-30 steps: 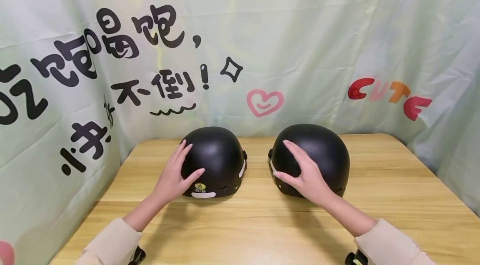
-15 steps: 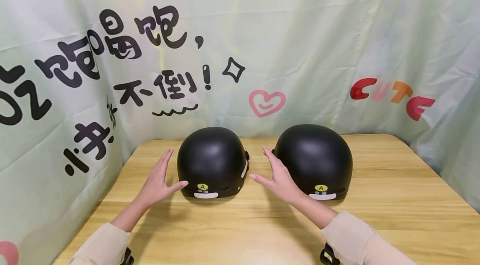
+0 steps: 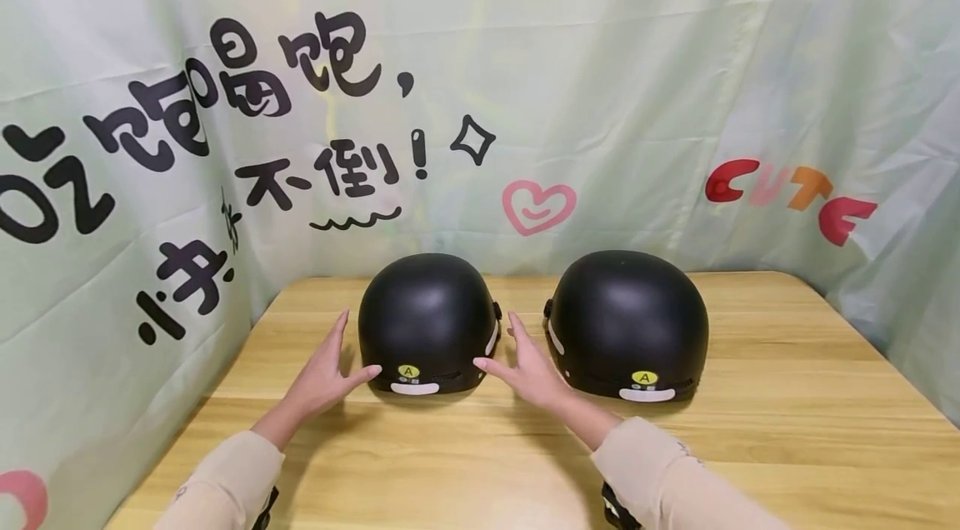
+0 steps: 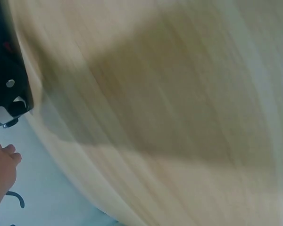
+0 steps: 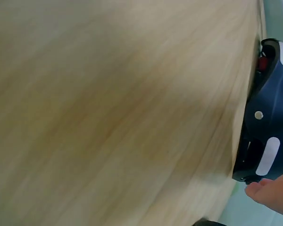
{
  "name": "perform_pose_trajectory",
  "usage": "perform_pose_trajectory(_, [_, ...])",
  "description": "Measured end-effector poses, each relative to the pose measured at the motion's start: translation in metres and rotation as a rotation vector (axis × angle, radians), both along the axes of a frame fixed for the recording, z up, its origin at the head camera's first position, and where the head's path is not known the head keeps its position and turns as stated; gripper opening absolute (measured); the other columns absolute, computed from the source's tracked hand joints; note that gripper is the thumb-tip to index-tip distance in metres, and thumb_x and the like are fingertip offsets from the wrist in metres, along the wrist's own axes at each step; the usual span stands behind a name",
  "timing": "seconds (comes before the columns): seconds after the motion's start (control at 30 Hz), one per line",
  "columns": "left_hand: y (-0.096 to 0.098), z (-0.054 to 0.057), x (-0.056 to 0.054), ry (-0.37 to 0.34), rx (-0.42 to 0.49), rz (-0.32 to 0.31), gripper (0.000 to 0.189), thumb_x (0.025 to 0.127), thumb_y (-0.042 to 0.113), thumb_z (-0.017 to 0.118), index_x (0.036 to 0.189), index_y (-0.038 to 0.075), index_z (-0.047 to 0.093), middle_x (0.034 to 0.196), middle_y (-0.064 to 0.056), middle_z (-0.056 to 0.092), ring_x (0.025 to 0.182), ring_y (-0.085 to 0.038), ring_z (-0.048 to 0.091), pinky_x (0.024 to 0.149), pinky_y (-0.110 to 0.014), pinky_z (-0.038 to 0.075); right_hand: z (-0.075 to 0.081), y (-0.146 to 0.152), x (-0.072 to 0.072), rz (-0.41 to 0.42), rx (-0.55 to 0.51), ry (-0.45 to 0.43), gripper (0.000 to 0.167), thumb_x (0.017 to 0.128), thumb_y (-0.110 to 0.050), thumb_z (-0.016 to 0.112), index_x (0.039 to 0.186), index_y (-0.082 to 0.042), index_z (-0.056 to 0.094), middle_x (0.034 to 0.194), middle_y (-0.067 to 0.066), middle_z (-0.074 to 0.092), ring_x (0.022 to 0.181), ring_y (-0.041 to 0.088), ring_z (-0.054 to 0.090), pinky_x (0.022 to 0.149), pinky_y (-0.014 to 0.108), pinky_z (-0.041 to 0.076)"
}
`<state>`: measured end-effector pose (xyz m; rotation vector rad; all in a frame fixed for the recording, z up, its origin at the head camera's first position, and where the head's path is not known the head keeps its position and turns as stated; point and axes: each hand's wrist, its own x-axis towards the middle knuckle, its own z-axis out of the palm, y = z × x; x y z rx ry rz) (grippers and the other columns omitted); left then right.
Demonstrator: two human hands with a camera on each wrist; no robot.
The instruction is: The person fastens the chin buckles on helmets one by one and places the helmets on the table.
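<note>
Two matte black helmets stand side by side, dome up, on the wooden table. The left helmet (image 3: 427, 313) has a yellow round sticker and a white strip low on its near side; the right helmet (image 3: 633, 322) carries the same marks. My left hand (image 3: 322, 376) is at the left helmet's left side, fingers spread, thumb tip right at its lower edge. On the other side of that helmet, my right hand (image 3: 532, 367) reaches into the gap between the two, fingers extended, thumb overlapping the helmet's lower right edge. In the right wrist view, the helmet (image 5: 273, 113) shows beside the right fingers.
The wooden table (image 3: 480, 463) has rounded far corners. A pale printed curtain (image 3: 615, 97) hangs close behind it and along both sides. Beige sleeves cover both forearms, and black wrist devices (image 3: 618, 509) sit beneath them.
The right hand has moved left, off the right helmet and into the gap beside the left helmet. My left hand drew off the left helmet's dome to its left side. Both helmets stay in place.
</note>
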<state>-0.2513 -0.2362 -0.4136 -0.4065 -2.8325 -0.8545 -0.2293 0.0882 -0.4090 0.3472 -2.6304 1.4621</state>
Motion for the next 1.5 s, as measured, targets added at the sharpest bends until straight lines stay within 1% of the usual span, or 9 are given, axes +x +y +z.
perform_pose_trajectory(0.3, [0.006, -0.006, -0.008, -0.082, 0.041, 0.003, 0.102, 0.082, 0.049, 0.062, 0.150, 0.009, -0.003, 0.148, -0.028, 0.026, 0.133, -0.044, 0.032, 0.102, -0.064, 0.029, -0.014, -0.012, -0.007, 0.040, 0.020, 0.007, 0.100, 0.078, -0.036, 0.074, 0.144, 0.010, 0.014, 0.128, 0.035, 0.049, 0.120, 0.041, 0.050, 0.098, 0.050, 0.043])
perform_pose_trajectory(0.53, [0.006, -0.011, -0.010, -0.118, 0.044, 0.012, 0.103, 0.082, 0.050, 0.063, 0.150, 0.010, -0.004, 0.140, -0.029, 0.039, 0.129, -0.043, 0.040, 0.101, -0.064, 0.030, -0.021, -0.021, -0.008, 0.111, -0.063, 0.117, 0.087, 0.075, -0.022, 0.078, 0.140, 0.002, 0.024, 0.127, 0.024, 0.055, 0.120, 0.034, 0.052, 0.098, 0.048, 0.043])
perform_pose_trajectory(0.63, [0.003, -0.017, -0.008, -0.115, 0.026, 0.002, 0.106, 0.079, 0.052, 0.066, 0.150, 0.008, -0.001, 0.135, -0.028, 0.047, 0.125, -0.040, 0.046, 0.100, -0.062, 0.033, -0.022, -0.025, -0.007, 0.091, -0.024, 0.133, 0.093, 0.073, -0.025, 0.079, 0.141, 0.004, 0.022, 0.124, 0.026, 0.056, 0.117, 0.035, 0.054, 0.094, 0.049, 0.045])
perform_pose_trajectory(0.83, [0.006, -0.025, -0.007, -0.083, 0.003, 0.001, 0.109, 0.074, 0.056, 0.069, 0.149, 0.008, 0.006, 0.127, -0.027, 0.054, 0.119, -0.038, 0.053, 0.095, -0.058, 0.040, -0.022, -0.031, -0.006, 0.018, 0.039, 0.053, 0.110, 0.071, -0.030, 0.080, 0.144, 0.011, 0.008, 0.122, 0.033, 0.053, 0.115, 0.041, 0.052, 0.093, 0.052, 0.045])
perform_pose_trajectory(0.97, [0.008, -0.022, -0.006, -0.066, 0.034, 0.014, 0.110, 0.072, 0.051, 0.073, 0.148, 0.005, 0.009, 0.120, -0.026, 0.059, 0.114, -0.036, 0.055, 0.094, -0.057, 0.041, -0.021, -0.033, -0.007, -0.007, 0.019, 0.043, 0.110, 0.070, -0.029, 0.081, 0.144, 0.010, 0.009, 0.103, 0.019, 0.058, 0.090, 0.027, 0.057, 0.078, 0.038, 0.049])
perform_pose_trajectory(1.07, [0.010, -0.021, -0.004, -0.066, 0.068, 0.026, 0.110, 0.071, 0.045, 0.077, 0.148, 0.003, 0.011, 0.111, -0.021, 0.064, 0.108, -0.032, 0.059, 0.094, -0.055, 0.042, -0.020, -0.034, -0.006, -0.009, -0.007, 0.040, 0.109, 0.069, -0.028, 0.082, 0.145, 0.010, 0.012, 0.080, 0.008, 0.049, 0.072, 0.017, 0.044, 0.064, 0.027, 0.039])
perform_pose_trajectory(1.17, [0.012, -0.021, -0.003, -0.079, 0.095, 0.030, 0.111, 0.069, 0.043, 0.079, 0.148, 0.002, 0.011, 0.103, -0.015, 0.067, 0.102, -0.028, 0.060, 0.092, -0.053, 0.043, -0.021, -0.032, -0.005, -0.019, -0.020, 0.022, 0.108, 0.068, -0.028, 0.082, 0.145, 0.008, 0.015, 0.071, 0.004, 0.044, 0.068, 0.014, 0.040, 0.061, 0.023, 0.036])
perform_pose_trajectory(1.33, [0.016, -0.018, -0.003, -0.092, 0.128, 0.019, 0.111, 0.068, 0.043, 0.079, 0.148, 0.003, 0.012, 0.099, -0.011, 0.068, 0.101, -0.025, 0.063, 0.093, -0.050, 0.045, -0.019, -0.028, -0.004, -0.052, -0.005, 0.007, 0.106, 0.068, -0.028, 0.082, 0.146, 0.003, 0.019, 0.070, 0.006, 0.048, 0.063, 0.012, 0.039, 0.056, 0.022, 0.035])
perform_pose_trajectory(1.5, [0.017, -0.008, -0.004, -0.075, 0.121, 0.042, 0.108, 0.069, 0.040, 0.080, 0.147, 0.002, 0.015, 0.091, -0.009, 0.064, 0.091, -0.022, 0.061, 0.086, -0.045, 0.048, -0.008, -0.027, -0.009, -0.048, 0.008, 0.043, 0.105, 0.067, -0.031, 0.082, 0.146, 0.001, 0.020, 0.074, 0.007, 0.050, 0.066, 0.012, 0.041, 0.058, 0.022, 0.037])
